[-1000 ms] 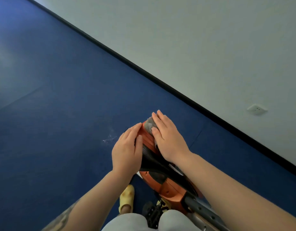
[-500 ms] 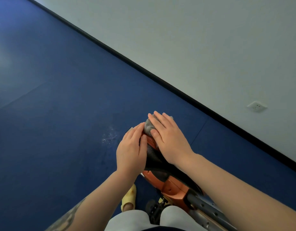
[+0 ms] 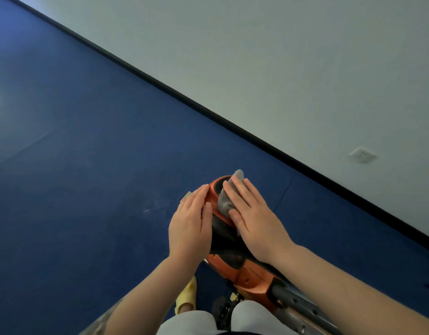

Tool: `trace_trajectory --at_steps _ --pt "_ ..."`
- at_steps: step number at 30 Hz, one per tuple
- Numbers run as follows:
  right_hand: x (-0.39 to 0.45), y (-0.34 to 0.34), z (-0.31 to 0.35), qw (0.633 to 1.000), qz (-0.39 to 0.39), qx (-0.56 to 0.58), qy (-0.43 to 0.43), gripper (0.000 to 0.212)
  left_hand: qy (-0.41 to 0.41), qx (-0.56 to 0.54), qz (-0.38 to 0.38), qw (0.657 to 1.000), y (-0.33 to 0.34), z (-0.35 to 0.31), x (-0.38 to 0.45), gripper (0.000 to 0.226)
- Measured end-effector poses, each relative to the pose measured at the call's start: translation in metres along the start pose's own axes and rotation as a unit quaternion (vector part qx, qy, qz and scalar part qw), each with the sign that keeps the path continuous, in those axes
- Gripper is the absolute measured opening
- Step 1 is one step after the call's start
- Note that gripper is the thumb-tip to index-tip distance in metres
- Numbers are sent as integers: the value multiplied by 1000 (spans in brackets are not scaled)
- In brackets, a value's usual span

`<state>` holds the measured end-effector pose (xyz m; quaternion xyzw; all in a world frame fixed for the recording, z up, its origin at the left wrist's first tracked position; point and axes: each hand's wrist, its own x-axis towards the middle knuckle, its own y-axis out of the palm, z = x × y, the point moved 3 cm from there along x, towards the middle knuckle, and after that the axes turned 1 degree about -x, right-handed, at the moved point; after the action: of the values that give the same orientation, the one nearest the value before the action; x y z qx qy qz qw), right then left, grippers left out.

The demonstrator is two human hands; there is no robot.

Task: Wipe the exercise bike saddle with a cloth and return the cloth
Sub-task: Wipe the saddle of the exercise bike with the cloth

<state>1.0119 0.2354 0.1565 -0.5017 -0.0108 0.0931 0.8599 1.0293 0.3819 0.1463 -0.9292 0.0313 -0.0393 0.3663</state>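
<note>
The grey cloth (image 3: 225, 201) is spread on the orange-and-black saddle (image 3: 219, 222), toward the saddle's far end, with one corner poking out beyond the fingertips. It is pinned there by the right hand (image 3: 253, 220), whose fingers are laid flat and close together over it, pressing rather than gripping. The saddle's long axis is seen running from the person's body away toward the dark skirting (image 3: 208, 110), so a wiping stroke is judged to travel along that line, with the cloth lying directly beneath the right palm. The left hand (image 3: 189, 228) is laid flat against the saddle's left edge, fingers extended and together, holding nothing; it is judged to be steadying the seat. The right hand is the nearer to the cloth. Below the saddle the grey seat post (image 3: 303, 308) is visible above the blue floor (image 3: 75, 177). A wall socket (image 3: 362, 154) is seen on the pale wall. No brand, label or writing can be read.
</note>
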Motion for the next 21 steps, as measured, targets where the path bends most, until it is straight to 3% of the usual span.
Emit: trace_trajectory --at_steps 5,10,14,19,21 --pt "43 0 6 999 -20 -1 26 41 -5 -9 2 1000 2 2 2 39" --pt "78 -5 -4 997 47 53 38 31 -6 -38 -2 999 0 2 -1 36" --pt "57 -6 -22 992 7 127 13 35 6 -47 -11 999 -2 2 -2 33" --pt "94 -11 10 995 100 3 14 40 8 -102 -45 994 -2 6 -3 17" --pt "98 -12 9 993 114 5 -5 44 11 -108 -50 993 -3 5 -4 16"
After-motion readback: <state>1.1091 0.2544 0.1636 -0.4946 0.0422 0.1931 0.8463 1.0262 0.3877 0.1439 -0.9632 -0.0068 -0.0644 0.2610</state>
